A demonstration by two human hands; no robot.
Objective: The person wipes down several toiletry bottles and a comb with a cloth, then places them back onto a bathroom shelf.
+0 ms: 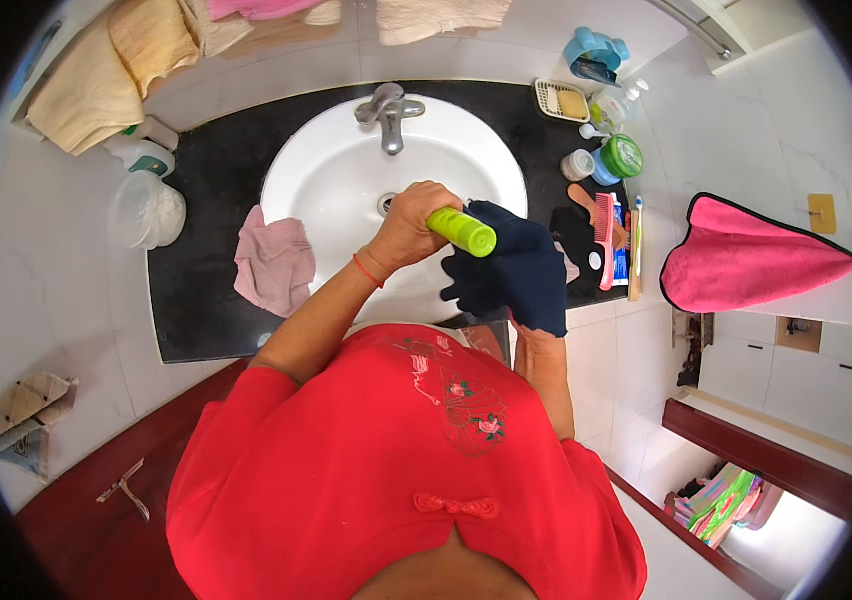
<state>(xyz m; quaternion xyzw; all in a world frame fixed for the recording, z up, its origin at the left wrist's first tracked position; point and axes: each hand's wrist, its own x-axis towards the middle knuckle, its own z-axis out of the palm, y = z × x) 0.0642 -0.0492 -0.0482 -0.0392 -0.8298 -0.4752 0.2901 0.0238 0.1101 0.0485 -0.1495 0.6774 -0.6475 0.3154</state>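
Container (pixel 468 236), lime-green and cylindrical, held in the left hand (pixel 411 225) over the white basin (pixel 291 180). The fingers are curled closely about one end; the other end projects past them toward the person's right, its round face turned back toward the body. Navy cloth (pixel 521 270) lies just beyond this projecting end and covers most of the right hand (pixel 539 347), of which only the part by the wrist shows. From where I stand, I cannot tell whether the covered fingers are spread or bent, nor whether cloth and container touch. A red cord (pixel 367 271) encircles the left wrist. The chrome tap (pixel 389 118) stands at the basin's far side. A pink cloth (pixel 274 262) lies on the black countertop (pixel 196 300), overlapping the basin's left rim; a pink comb (pixel 604 235) rests at the right.
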